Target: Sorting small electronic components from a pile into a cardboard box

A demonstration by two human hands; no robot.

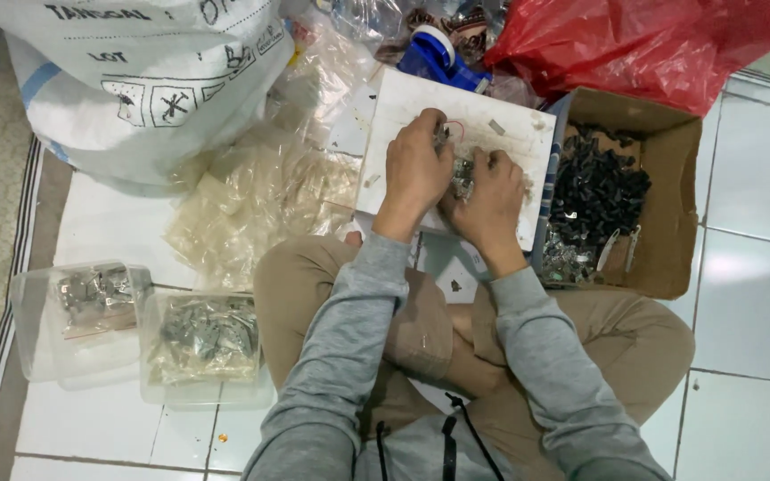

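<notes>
Both hands, left (pixel 416 165) and right (pixel 489 191), curl closed over a heap of small grey metal parts (pixel 462 175) on the white square board (pixel 403 107), where loose pieces could easily slide off its edge onto the tiled floor (pixel 750 312).

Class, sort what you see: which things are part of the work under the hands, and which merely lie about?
In the work:
left hand
right hand
small metal parts
white board
cardboard box of dark parts

Lying about:
red plastic bag
white sack
blue tape dispenser
two clear tubs
</notes>
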